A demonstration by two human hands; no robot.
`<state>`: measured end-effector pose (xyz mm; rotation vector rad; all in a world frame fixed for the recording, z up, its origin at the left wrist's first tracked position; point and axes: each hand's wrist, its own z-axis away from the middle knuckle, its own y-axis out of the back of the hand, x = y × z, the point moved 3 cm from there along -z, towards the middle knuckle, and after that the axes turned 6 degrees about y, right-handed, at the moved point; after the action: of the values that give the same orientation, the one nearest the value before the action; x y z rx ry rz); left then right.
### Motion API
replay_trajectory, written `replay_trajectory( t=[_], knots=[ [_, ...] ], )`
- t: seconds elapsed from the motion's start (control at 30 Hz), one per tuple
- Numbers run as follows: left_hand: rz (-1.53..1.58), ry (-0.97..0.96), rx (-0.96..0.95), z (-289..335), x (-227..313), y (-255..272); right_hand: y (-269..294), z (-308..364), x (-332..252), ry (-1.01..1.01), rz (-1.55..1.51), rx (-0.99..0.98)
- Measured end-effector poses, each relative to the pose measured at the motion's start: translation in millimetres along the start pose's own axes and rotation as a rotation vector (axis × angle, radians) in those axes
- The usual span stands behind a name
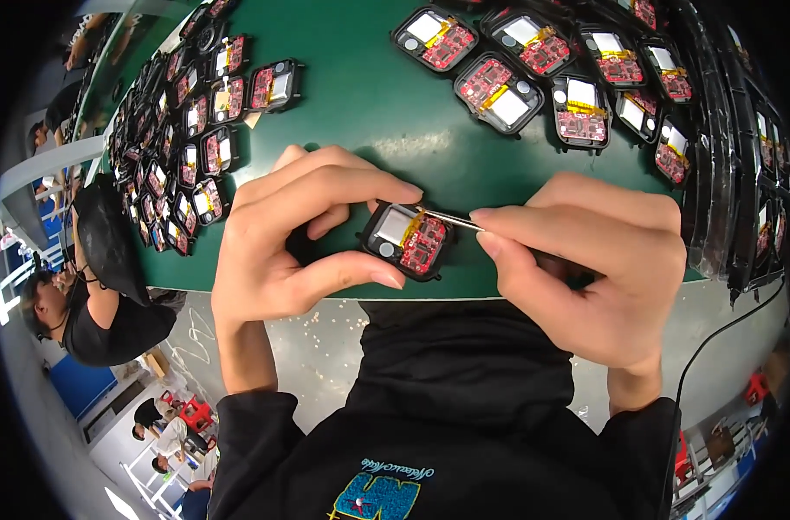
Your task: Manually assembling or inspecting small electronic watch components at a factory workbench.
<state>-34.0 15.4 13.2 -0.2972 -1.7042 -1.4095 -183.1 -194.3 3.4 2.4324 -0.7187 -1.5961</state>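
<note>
Near the front edge of the green table, my left hand [304,230] grips a small black device housing [423,276] between thumb and fingers. Inside it sit a red circuit board [424,244], a silver-white battery [393,224] and a strip of yellow tape between them. My right hand [594,260] pinches thin metal tweezers [454,220] between thumb and forefinger. Their tip points left and meets the top edge of the housing, by the upper end of the yellow tape. Whether the tip grips anything there is too small to tell.
Several similar open housings [582,113] lie at the far right of the green table [351,95], with a dense group [187,165] on the left. Stacked black trays [733,165] line the right edge. A person in black [100,303] sits at left; a black cable [715,338] hangs at right.
</note>
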Motion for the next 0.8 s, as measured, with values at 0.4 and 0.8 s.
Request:
replay_trajectory(
  t=[0.4,0.8],
  knots=[
    [-0.065,-0.042,0.013,-2.3,5.6,-3.7,-3.3,1.2,2.7,-0.012,0.000,-0.018],
    [-0.105,-0.164,0.031,-1.9,2.3,-4.9,-3.3,-0.5,1.0,-0.025,0.026,-0.031]
  ],
)
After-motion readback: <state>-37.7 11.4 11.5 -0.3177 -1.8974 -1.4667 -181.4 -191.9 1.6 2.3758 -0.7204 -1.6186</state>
